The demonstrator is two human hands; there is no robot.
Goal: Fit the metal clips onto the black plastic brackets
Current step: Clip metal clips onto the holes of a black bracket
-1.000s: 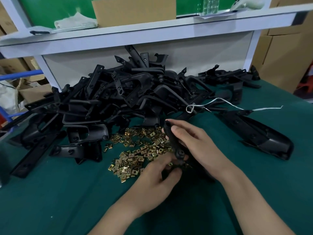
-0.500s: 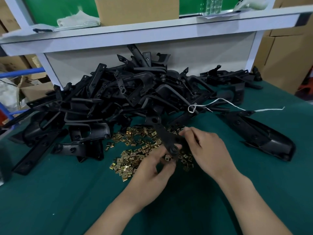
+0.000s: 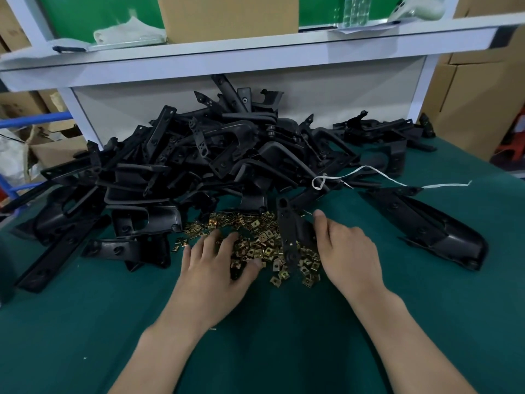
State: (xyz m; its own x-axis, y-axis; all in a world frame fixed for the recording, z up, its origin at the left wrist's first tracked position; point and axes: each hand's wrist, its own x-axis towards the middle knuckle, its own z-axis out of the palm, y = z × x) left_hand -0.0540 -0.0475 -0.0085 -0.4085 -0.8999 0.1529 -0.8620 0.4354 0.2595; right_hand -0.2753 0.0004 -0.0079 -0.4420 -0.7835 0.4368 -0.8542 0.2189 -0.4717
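Fingers (image 3: 206,244) of the left hand (image 3: 216,268) lie spread on the metal clips (image 3: 255,240) heaped on the bench (image 3: 85,322) — seemingly feeling for one, none visibly pinched — while the right hand (image 3: 346,251) grips a black bracket (image 3: 288,231) just beside them, presented for fitting.

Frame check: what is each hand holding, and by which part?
Right hand grips a black bracket by its middle section; left hand lies spread on the metal clips, gripping none visibly.

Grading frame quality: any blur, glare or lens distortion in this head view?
Head view: wide lens bows the shelf; its upper items smear with blur; clips and the bracket in the right hand look fairly sharp; light even, soft shadows, no harsh glare.
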